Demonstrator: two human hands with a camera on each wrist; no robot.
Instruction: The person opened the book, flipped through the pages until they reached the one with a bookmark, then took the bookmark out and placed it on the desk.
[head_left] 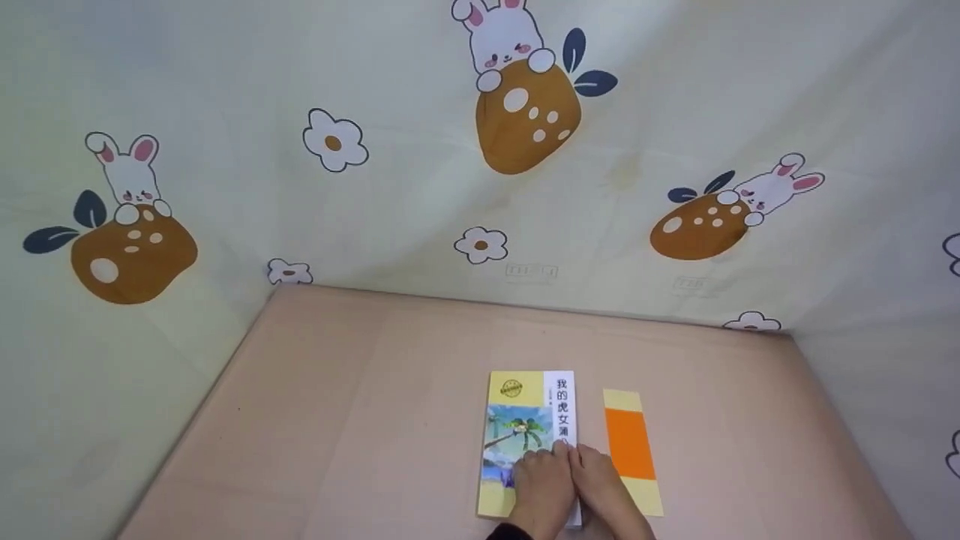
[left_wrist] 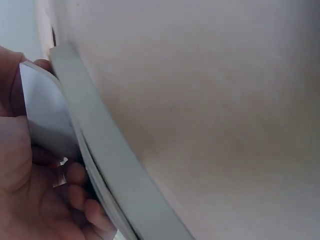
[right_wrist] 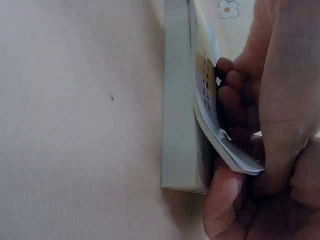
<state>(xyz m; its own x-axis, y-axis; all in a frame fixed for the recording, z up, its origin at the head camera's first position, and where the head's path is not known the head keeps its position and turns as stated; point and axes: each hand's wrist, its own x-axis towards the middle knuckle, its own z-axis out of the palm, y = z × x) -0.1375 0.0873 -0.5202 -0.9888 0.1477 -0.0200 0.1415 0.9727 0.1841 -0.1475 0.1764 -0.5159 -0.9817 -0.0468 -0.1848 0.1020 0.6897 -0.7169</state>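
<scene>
A paperback book (head_left: 517, 442) lies on the table, with a yellow cover, a palm-tree picture and a white title strip. Both hands meet at its lower right edge. My left hand (head_left: 546, 484) lies over the cover with its fingers curled at that edge. Beside it, touching it, my right hand (head_left: 604, 480) grips the same edge. In the right wrist view the front cover with some pages (right_wrist: 232, 152) bends up from the page block (right_wrist: 180, 100), its corner pinched between thumb and fingers. The lifted white flap (left_wrist: 47, 110) also shows among the fingers in the left wrist view.
Right of the book lies a flat strip (head_left: 630, 442) of orange and pale yellow. The beige table (head_left: 360, 412) is bounded by pale cloth walls (head_left: 397, 210) printed with rabbits, brown fruit and flowers.
</scene>
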